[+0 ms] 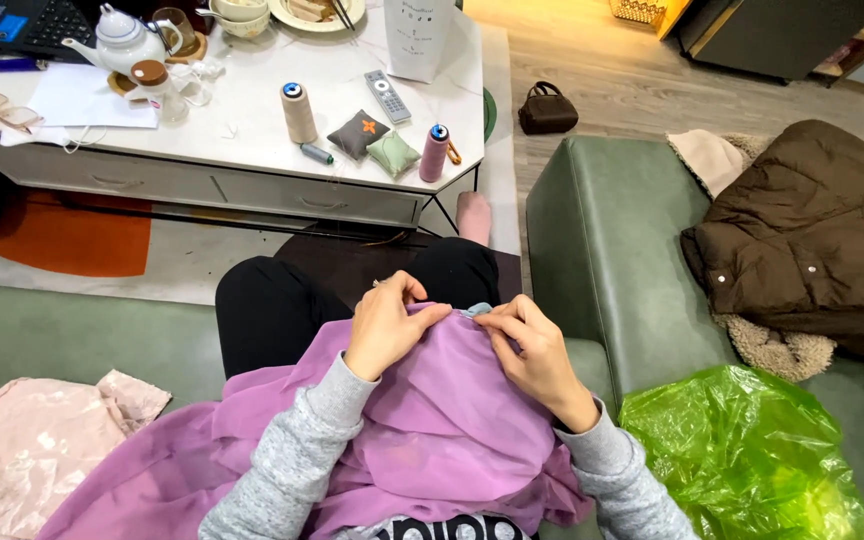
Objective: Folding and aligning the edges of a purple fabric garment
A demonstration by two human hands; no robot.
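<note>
**Hands pinch purple cloth at the lap**

Both the left hand (384, 325) and right hand (532, 350) grip the purple fabric (442, 430) on the person's lap, fingers closed on its top edge. Slippery folds could slide floorward. Beyond the fabric: thread spools (299, 112), table (252, 160); right, green bag (742, 455).

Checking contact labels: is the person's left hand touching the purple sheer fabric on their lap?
Touching. The head view shows the left hand pinching the purple sheer fabric at its upper edge, fingers pressed into the cloth.
</note>
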